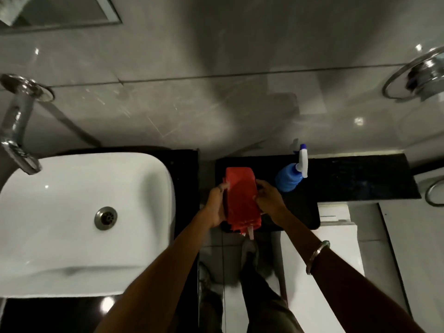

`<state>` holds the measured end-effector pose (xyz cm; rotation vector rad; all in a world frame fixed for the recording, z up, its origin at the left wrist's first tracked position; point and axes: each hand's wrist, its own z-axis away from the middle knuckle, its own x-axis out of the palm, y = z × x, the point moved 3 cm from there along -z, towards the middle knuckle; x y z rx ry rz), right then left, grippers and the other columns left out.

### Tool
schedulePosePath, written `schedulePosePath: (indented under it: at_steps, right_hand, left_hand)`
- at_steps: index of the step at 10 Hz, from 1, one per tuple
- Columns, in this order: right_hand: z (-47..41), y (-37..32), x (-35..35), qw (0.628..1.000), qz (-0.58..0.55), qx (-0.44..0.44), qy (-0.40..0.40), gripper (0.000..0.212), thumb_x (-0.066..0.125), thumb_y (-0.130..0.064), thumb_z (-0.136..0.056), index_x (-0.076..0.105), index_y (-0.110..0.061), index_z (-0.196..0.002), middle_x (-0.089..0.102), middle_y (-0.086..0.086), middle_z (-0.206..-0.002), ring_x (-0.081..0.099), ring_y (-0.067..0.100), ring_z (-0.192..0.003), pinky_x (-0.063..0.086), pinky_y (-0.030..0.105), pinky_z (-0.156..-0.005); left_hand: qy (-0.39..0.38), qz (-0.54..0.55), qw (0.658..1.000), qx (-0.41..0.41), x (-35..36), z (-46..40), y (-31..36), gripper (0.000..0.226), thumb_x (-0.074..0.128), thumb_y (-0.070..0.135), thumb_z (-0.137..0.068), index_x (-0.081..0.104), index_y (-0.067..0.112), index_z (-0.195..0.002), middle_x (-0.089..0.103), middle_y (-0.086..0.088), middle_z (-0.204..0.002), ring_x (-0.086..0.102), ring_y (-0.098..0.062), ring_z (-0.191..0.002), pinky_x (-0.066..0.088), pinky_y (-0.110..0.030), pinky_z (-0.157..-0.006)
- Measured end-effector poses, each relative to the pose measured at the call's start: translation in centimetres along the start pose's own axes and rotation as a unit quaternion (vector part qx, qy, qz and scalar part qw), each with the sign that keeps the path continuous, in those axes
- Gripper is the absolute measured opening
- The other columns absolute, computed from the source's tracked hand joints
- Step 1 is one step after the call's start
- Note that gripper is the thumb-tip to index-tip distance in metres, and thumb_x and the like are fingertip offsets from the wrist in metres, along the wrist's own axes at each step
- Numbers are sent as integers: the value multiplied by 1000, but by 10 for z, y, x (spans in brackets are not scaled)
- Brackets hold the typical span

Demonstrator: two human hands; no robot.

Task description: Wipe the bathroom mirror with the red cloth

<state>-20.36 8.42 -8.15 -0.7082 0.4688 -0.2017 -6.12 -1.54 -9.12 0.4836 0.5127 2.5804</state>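
Note:
The folded red cloth [241, 197] is held over the black counter [355, 179], between both hands. My left hand [215, 207] grips its left edge and my right hand [268, 200] pinches its right edge. A white tag hangs from the cloth's near end. The bottom corner of the mirror [69, 10] shows at the top left, high on the grey tiled wall.
A blue spray bottle [289, 177] with a white trigger stands on the counter just right of the cloth. A white basin [60, 236] with a chrome tap [16, 126] sits to the left. A chrome ring holder [418, 75] hangs on the wall at the right.

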Motion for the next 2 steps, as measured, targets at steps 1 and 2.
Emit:
schedulePosePath:
  at_steps: [1,2]
  right_hand:
    - [-23,-1,1,999,49,17,2,60,50,-10,-99,35,-24,-155,65,1,-117,64,11,-81,53,26,-60]
    - [-29,-6,9,986,165,-27,-3,57,47,-24,-103,30,-15,-157,57,15,-143,63,31,-116,53,37,-90]
  left_hand:
    - [59,-77,995,-5,2,-12,14,49,40,60,-103,62,24,-127,73,-5,-121,65,-32,-115,56,-40,-85]
    - [155,-217,962,66,-4,-10,9,60,37,47,-109,31,15,-159,41,-14,-161,41,-33,-147,39,-40,-111]
